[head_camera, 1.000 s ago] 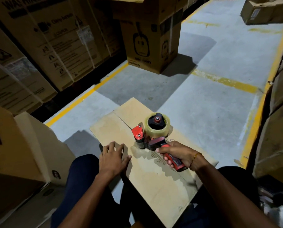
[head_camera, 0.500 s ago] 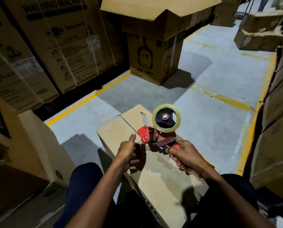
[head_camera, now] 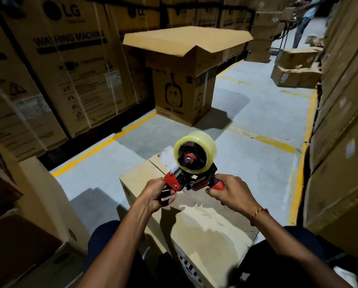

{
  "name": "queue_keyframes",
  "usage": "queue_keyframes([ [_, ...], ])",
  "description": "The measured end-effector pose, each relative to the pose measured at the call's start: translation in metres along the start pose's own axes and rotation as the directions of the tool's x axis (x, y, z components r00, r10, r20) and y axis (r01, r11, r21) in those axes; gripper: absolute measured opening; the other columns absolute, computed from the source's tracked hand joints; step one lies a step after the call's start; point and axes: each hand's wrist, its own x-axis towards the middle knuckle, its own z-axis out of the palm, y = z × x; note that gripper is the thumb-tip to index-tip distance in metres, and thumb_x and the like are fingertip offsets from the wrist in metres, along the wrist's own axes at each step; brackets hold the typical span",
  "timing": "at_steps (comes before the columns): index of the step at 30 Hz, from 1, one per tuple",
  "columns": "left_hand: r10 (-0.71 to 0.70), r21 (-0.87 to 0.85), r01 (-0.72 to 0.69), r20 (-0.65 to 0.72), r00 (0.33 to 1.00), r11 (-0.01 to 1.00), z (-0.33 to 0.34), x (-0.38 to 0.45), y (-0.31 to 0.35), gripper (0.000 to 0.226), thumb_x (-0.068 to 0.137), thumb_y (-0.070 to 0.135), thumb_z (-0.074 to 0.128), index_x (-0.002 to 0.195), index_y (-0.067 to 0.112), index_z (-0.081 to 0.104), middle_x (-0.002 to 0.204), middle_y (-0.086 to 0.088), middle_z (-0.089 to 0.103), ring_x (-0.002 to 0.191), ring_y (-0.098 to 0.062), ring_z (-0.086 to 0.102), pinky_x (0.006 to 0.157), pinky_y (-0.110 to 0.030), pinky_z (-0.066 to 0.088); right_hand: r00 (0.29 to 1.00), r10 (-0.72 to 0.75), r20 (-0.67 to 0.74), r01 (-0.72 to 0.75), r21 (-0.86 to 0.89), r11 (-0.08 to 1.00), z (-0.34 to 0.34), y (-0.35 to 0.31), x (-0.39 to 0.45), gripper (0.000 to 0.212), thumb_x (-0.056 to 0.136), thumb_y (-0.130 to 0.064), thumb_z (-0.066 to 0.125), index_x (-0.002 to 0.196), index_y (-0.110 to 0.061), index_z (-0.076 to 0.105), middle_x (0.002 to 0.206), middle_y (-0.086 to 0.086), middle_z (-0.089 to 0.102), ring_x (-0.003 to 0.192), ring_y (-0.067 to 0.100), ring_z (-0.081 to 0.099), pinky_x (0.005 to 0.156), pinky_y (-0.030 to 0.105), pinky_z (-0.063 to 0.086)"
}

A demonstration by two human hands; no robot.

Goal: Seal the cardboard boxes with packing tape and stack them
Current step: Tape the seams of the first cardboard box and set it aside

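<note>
A closed cardboard box stands between my knees, its top flaps meeting in a seam at the far end. Above it I hold a red and black tape dispenser carrying a roll of clear packing tape. My right hand grips the dispenser's handle. My left hand is curled at the red front plate, fingers pinching at the dispenser's mouth; the tape end there is too small to make out. A shiny strip of tape lies on the box's far flap.
A taller carton with raised flaps stands ahead on the grey floor. Stacked washing-machine cartons line the left, more cartons the right wall. Loose boxes and a standing person are far right. A box sits at my left.
The dispenser has been lifted off the box top and raised. My left hand left the box lid and came up to the dispenser's front. The view tilted upward.
</note>
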Motion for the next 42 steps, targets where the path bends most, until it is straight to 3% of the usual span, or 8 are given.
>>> queue_keyframes([
  [9, 0.220, 0.113, -0.211, -0.073, 0.973, 0.971, 0.009, 0.003, 0.020, 0.028, 0.090, -0.009, 0.046, 0.071, 0.010, 0.055, 0.053, -0.009, 0.062, 0.047, -0.017, 0.062, 0.058, -0.030, 0.048, 0.999, -0.035, 0.024, 0.031, 0.149, 0.988, 0.006, 0.007, -0.008, 0.018, 0.081, -0.041, 0.067, 0.092, -0.039, 0.053, 0.085, -0.008, 0.069, 0.071, 0.014, 0.069, 0.071, 0.037, 0.056],
  [16, 0.424, 0.361, -0.331, -0.220, 0.878, 0.872, -0.013, 0.029, 0.048, 0.029, 0.093, -0.004, 0.060, 0.067, 0.010, 0.055, 0.062, -0.011, 0.054, 0.052, -0.019, 0.047, 0.051, -0.024, 0.043, 0.995, -0.075, -0.061, 0.086, 0.205, 0.975, 0.008, 0.003, -0.006, 0.020, 0.087, -0.039, 0.067, 0.100, -0.029, 0.056, 0.086, -0.003, 0.067, 0.077, 0.023, 0.063, 0.071, 0.038, 0.052],
  [22, 0.517, 0.538, -0.364, -0.161, 0.841, 0.760, -0.040, 0.058, 0.076, 0.030, 0.095, 0.001, 0.063, 0.066, 0.003, 0.058, 0.069, -0.016, 0.059, 0.064, -0.025, 0.049, 0.063, -0.035, 0.045, 0.991, -0.131, 0.001, 0.129, 0.145, 0.981, 0.006, 0.019, -0.005, 0.041, 0.091, -0.039, 0.069, 0.110, -0.037, 0.033, 0.078, -0.018, 0.063, 0.071, 0.011, 0.058, 0.062, 0.033, 0.043],
  [25, 0.532, 0.601, -0.341, -0.168, 0.830, 0.723, -0.034, 0.076, 0.072, 0.035, 0.095, 0.004, 0.062, 0.061, 0.008, 0.059, 0.069, -0.015, 0.059, 0.063, -0.025, 0.050, 0.064, -0.036, 0.047, 0.987, -0.159, -0.017, 0.160, 0.147, 0.976, 0.017, 0.022, -0.005, 0.072, 0.091, -0.038, 0.072, 0.139, -0.043, 0.018, 0.082, -0.041, 0.056, 0.072, 0.012, 0.057, 0.068, 0.028, 0.040],
  [27, 0.510, 0.624, -0.296, -0.194, 0.838, 0.723, -0.041, 0.093, 0.068, 0.036, 0.095, 0.004, 0.062, 0.060, 0.010, 0.062, 0.062, -0.012, 0.057, 0.062, -0.025, 0.053, 0.063, -0.034, 0.048, 0.985, -0.174, -0.024, 0.175, 0.125, 0.977, 0.028, 0.021, 0.000, 0.092, 0.092, -0.045, 0.069, 0.154, -0.051, 0.002, 0.091, -0.037, 0.059, 0.089, 0.016, 0.064, 0.074, 0.029, 0.044],
  [30, 0.483, 0.673, -0.233, -0.210, 0.850, 0.702, -0.049, 0.115, 0.060, 0.037, 0.093, 0.004, 0.059, 0.058, 0.013, 0.063, 0.063, -0.012, 0.061, 0.067, -0.028, 0.058, 0.065, -0.039, 0.052, 0.983, -0.182, -0.023, 0.183, 0.081, 0.980, 0.042, 0.023, 0.011, 0.093, 0.094, -0.048, 0.064, 0.150, -0.062, -0.009, 0.118, -0.013, 0.069, 0.104, 0.024, 0.067, 0.077, 0.035, 0.050],
  [34, 0.509, 0.800, -0.148, -0.215, 0.834, 0.581, -0.059, 0.144, 0.064, 0.025, 0.096, 0.020, 0.062, 0.071, 0.018, 0.068, 0.089, -0.011, 0.072, 0.089, -0.034, 0.064, 0.070, -0.040, 0.049, 0.986, -0.168, -0.001, 0.167, 0.108, 0.980, 0.063, 0.021, 0.046, 0.092, 0.095, -0.043, 0.064, 0.154, -0.057, -0.005, 0.134, -0.014, 0.065, 0.112, 0.019, 0.066, 0.074, 0.030, 0.047],
  [42, 0.571, 0.913, -0.048, -0.212, 0.793, 0.405, -0.072, 0.205, 0.086, 0.019, 0.097, 0.020, 0.054, 0.101, 0.021, 0.073, 0.112, -0.011, 0.069, 0.103, -0.039, 0.059, 0.073, -0.034, 0.040, 0.991, -0.136, -0.012, 0.136, 0.146, 0.980, 0.101, 0.016, 0.111, 0.095, 0.093, -0.038, 0.068, 0.149, -0.066, -0.005, 0.131, -0.009, 0.065, 0.100, 0.030, 0.067, 0.077, 0.045, 0.052],
])
